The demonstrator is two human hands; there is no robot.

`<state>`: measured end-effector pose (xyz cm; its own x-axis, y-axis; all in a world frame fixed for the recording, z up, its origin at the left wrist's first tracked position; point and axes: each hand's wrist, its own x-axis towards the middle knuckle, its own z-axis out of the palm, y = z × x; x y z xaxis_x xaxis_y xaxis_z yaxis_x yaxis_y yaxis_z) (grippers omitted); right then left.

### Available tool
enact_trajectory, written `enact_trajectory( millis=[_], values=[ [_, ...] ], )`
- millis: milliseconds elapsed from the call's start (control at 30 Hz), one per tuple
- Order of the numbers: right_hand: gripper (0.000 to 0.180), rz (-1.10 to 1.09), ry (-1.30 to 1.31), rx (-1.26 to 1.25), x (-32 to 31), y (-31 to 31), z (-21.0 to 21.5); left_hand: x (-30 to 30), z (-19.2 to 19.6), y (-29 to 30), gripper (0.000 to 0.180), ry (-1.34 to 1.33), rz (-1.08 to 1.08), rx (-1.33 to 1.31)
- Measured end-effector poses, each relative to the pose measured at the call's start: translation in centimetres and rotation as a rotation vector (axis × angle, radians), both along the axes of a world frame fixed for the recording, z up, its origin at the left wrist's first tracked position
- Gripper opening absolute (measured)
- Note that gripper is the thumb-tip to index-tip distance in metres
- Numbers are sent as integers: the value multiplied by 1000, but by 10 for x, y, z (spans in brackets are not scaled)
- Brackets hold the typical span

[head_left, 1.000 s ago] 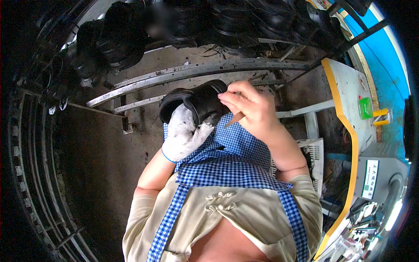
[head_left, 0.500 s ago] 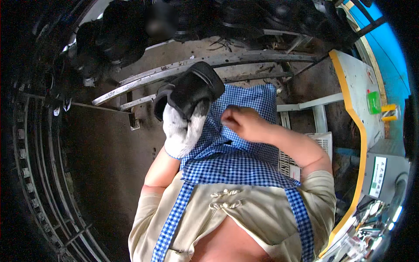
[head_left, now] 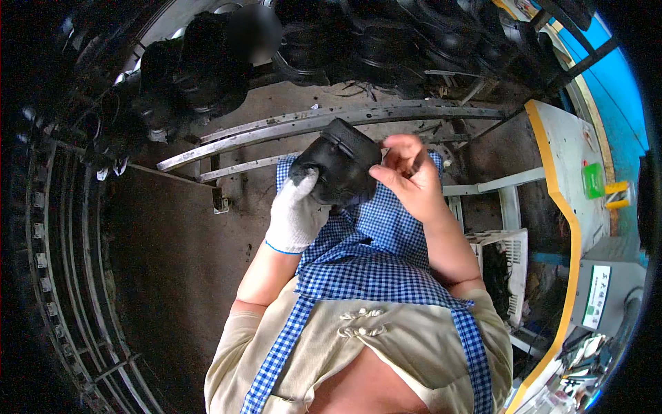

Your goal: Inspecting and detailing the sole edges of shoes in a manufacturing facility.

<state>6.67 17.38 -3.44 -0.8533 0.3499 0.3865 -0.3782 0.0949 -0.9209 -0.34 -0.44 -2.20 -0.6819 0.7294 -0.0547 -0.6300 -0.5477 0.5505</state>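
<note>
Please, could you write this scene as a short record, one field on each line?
Held item: black shoe-like piece
Left grip: white-gloved, closed on the piece's lower left part
Right grip: bare, fingers bent beside the piece's right edge; contact unclear
Clothing: blue-and-white checked apron, cream top
Right side: white crate; yellow-edged table with green object
Beyond: metal rails

The gloved left hand [head_left: 296, 217] grips the black shoe [head_left: 338, 165] at its near left side, thumb on top. The bare right hand [head_left: 412, 176], beside its right edge, holds thumb and half-bent fingers apart. Both elbows bend.
</note>
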Motion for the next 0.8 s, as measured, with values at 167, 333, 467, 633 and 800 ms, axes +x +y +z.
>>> enact_trajectory(
  millis=[167, 333, 467, 633, 800],
  values=[
    [37, -116, -110, 430, 17, 9, 23, 5, -4, -3, 42, 158, 110, -142],
    [30, -113, -233, 689, 30, -6, 47, 9, -8, 1, 32, 436, 212, -341],
    [33, -179, -227, 791, 29, -14, 52, 11, -8, 5, 27, 683, 339, -443],
    [36, -168, -122, 790, 28, -22, 44, 10, -10, 1, 25, 832, 353, -507],
    [40, -148, -204, 844, 26, -29, 47, 14, -12, 1, 25, 885, 413, -639]
  ],
)
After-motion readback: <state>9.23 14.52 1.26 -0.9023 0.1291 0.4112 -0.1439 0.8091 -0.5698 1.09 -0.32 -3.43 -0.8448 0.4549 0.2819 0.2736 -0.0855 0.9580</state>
